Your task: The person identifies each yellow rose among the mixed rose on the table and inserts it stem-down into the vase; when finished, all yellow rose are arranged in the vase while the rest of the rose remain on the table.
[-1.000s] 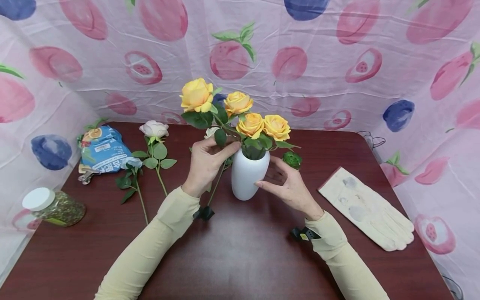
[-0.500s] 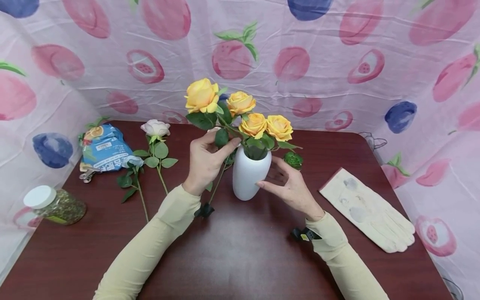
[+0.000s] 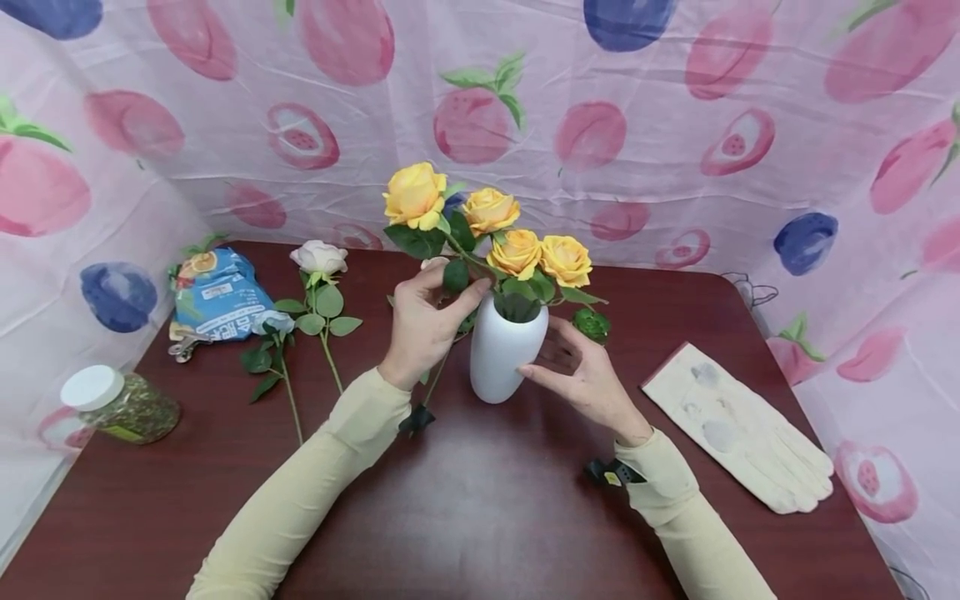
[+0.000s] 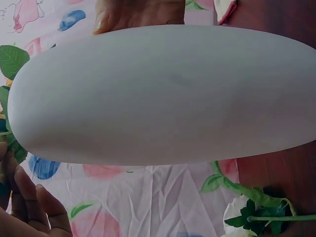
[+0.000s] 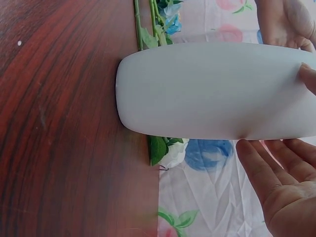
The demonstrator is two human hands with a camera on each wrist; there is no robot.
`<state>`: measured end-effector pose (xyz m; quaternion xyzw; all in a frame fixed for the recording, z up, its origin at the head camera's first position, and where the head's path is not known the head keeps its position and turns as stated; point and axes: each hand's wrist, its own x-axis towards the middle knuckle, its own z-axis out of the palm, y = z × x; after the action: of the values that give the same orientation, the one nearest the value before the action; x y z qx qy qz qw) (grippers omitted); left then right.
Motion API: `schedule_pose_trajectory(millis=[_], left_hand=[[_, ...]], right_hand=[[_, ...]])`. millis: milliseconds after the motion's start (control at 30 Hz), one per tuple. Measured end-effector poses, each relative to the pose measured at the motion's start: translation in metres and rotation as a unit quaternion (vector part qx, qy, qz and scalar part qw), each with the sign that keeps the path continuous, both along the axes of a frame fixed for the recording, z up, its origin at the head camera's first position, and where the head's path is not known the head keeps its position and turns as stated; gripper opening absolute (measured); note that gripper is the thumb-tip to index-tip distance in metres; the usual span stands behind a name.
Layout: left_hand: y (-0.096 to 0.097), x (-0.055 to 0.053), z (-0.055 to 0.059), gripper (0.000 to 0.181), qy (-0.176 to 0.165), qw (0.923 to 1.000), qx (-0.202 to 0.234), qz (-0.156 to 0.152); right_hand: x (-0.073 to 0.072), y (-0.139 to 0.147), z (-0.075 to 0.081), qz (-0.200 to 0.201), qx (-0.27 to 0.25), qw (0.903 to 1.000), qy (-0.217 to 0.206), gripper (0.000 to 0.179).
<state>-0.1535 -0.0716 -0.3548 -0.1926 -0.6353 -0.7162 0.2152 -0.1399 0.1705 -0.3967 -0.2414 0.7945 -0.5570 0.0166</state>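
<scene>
A white vase stands on the table, with several yellow roses at its mouth. The leftmost yellow rose leans left, its stem pinched between thumb and fingers of my left hand beside the rim. Around the vase's right side, my right hand holds it, thumb in front and fingers behind. In the right wrist view the vase spans between the right thumb and fingers. The vase body fills most of the left wrist view, so the stems inside are hidden.
Left on the table lie a white rose, a pale blue rose, a blue bag and a jar of dried herbs. A partly hidden flower lies behind the left hand. Right are a green succulent and gloves.
The head view has shifted slightly, moving the whole scene a little rightward. Both hands keep their places on the rose stem and the vase.
</scene>
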Motion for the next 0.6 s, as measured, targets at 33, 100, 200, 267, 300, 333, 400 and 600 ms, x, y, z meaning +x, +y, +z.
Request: schedule_pose_trajectory(millis=[33,100,200,267,300,333,400,600], left_hand=[[0.000,0.000,-0.001,0.012,-0.005,1.0000,-0.002,-0.003],[0.000,0.000,-0.003,0.013,-0.015,0.9998,-0.009,-0.007],[0.000,0.002,-0.007,0.012,-0.028,0.9993,-0.026,-0.002],[-0.001,0.003,-0.008,0.012,-0.032,0.9987,-0.038,0.005],[-0.001,0.003,-0.008,0.012,-0.032,0.9984,-0.045,0.009],[-0.002,0.003,-0.008,0.011,-0.032,0.9982,-0.050,0.013],[-0.004,0.003,-0.007,0.012,-0.029,0.9977,-0.059,0.018],[-0.017,0.006,-0.007,0.025,-0.028,0.9971,-0.069,0.017]], right_hand=[[0.000,0.000,-0.001,0.000,0.002,1.0000,0.001,0.066],[-0.001,0.000,-0.002,0.001,0.002,1.0000,0.001,0.065],[-0.002,-0.001,-0.003,0.005,0.000,1.0000,0.000,0.065],[-0.003,0.000,-0.004,0.005,-0.002,1.0000,0.000,0.065],[-0.003,0.000,-0.003,0.005,-0.002,1.0000,0.000,0.065],[-0.003,0.000,-0.003,0.004,-0.001,1.0000,0.001,0.065],[-0.004,0.001,-0.003,0.002,0.001,1.0000,0.003,0.065],[-0.004,0.002,-0.002,0.000,0.007,1.0000,0.002,0.066]])
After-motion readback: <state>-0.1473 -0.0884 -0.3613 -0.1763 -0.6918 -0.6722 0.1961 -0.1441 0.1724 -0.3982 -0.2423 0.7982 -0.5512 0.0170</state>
